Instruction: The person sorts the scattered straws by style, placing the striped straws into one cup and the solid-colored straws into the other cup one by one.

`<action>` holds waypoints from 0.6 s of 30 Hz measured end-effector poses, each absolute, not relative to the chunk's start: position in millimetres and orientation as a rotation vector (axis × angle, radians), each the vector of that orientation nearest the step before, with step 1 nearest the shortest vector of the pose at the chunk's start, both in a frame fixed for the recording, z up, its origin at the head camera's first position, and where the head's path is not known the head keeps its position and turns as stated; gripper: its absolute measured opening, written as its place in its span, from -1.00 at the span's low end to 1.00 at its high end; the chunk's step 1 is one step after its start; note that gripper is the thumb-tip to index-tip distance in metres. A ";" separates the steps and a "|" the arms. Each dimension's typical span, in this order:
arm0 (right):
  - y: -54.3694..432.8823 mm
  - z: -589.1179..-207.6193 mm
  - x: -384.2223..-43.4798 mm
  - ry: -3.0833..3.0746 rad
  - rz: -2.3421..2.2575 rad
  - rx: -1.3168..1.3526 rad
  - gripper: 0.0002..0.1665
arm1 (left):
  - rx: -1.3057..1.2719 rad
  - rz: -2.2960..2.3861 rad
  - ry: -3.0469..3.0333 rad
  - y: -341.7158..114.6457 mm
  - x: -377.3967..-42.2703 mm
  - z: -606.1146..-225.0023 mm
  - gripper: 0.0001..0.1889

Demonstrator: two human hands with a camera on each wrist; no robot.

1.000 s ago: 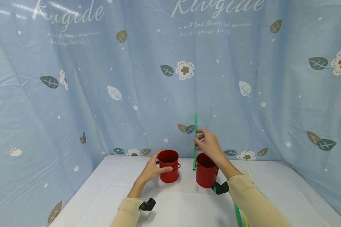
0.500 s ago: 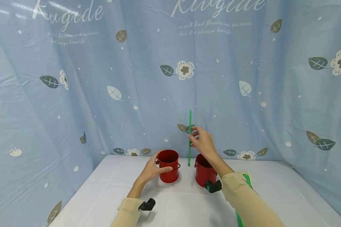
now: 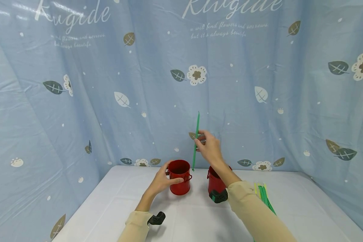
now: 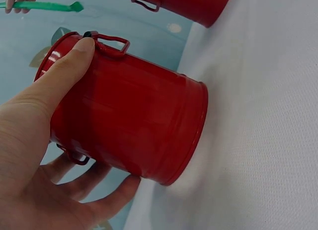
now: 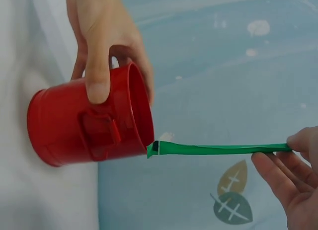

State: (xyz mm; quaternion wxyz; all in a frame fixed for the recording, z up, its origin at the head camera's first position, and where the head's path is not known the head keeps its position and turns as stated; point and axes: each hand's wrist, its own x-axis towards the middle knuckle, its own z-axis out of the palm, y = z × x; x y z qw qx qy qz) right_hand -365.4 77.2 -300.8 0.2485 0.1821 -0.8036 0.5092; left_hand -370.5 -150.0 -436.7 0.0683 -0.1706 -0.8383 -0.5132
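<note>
My left hand [image 3: 161, 182] holds a small red metal bucket [image 3: 180, 189] that stands upright on the table. In the left wrist view its thumb lies along the side of the bucket [image 4: 129, 111], near a handle loop, with the fingers around the far side. Between thumb and fingers, my right hand [image 3: 210, 146] pinches a long, thin green strip-like stick [image 3: 197, 125], held nearly upright. Its lower end, with a dark mark near the tip in the right wrist view, hangs above and just right of that bucket's rim. I cannot tell what kind of stick [image 5: 218, 149] it is.
A second red bucket [image 3: 215, 185] stands to the right, partly hidden by my right forearm. Several green and yellow strips [image 3: 264, 196] lie on the white table [image 3: 187, 222] at the right, partly under the sleeve. A blue patterned curtain [image 3: 157, 111] hangs behind.
My right hand has moved left and slightly up with the green stick, from beside the right bucket towards the left one. My left hand and its bucket have stayed put.
</note>
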 end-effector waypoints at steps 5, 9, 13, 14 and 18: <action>69.4 -302.2 -367.1 -2.156 1.423 0.518 -0.57 | -0.522 -1.524 -2.533 -150.5 -370.4 -436.1 0.02; 62.0 -306.1 -368.2 -2.155 1.420 0.526 -0.59 | -0.522 -1.528 -2.531 -150.2 -370.5 -435.9 0.00; 55.1 -314.4 -370.3 -2.165 1.375 0.522 -0.59 | -0.529 -1.538 -2.520 -149.7 -371.1 -436.5 -0.04; 53.4 -316.8 -371.1 -2.167 1.367 0.521 -0.59 | -0.531 -1.536 -2.519 -149.6 -371.2 -436.7 -0.04; 47.7 -326.6 -373.9 -2.189 1.351 0.514 -0.60 | -0.532 -1.540 -2.514 -149.3 -371.5 -437.3 -0.04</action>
